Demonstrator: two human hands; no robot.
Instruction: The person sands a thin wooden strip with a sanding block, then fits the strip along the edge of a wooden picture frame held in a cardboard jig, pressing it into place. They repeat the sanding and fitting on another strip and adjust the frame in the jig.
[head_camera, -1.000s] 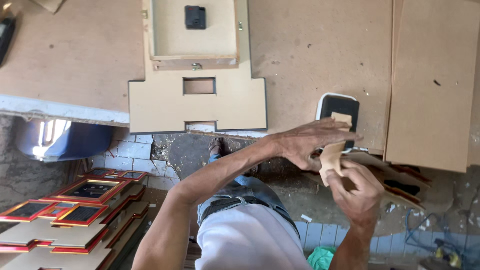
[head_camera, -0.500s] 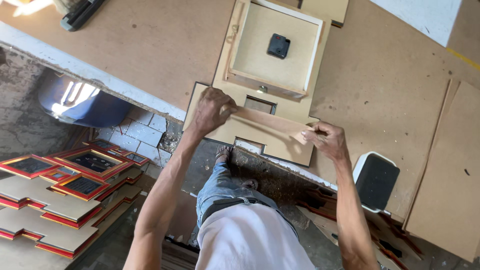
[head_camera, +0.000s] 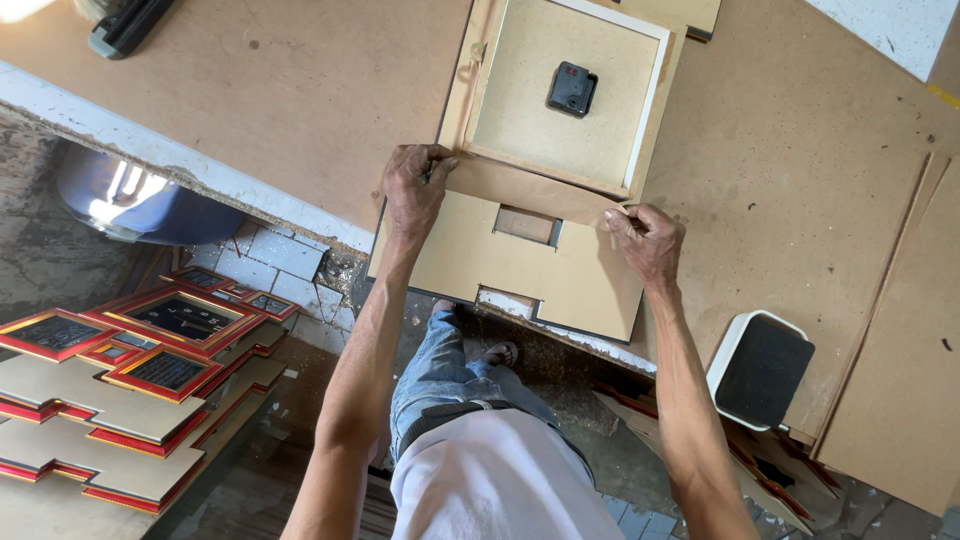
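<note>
From the head camera we see our left hand (head_camera: 415, 190) and right hand (head_camera: 648, 240), fingers pinching the two ends of a brown paper strip (head_camera: 530, 192) across the frame back (head_camera: 520, 260) at the table's (head_camera: 290, 110) near edge.

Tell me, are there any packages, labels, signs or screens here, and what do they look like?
No packages, signs or screens show.
Small black square clock mechanism: centre of the pale framed backing board, carries a tiny red mark, too small to tell if it is a label.
Red-edged stepped frames with dark panels: stacked lower left, below the table.
</note>
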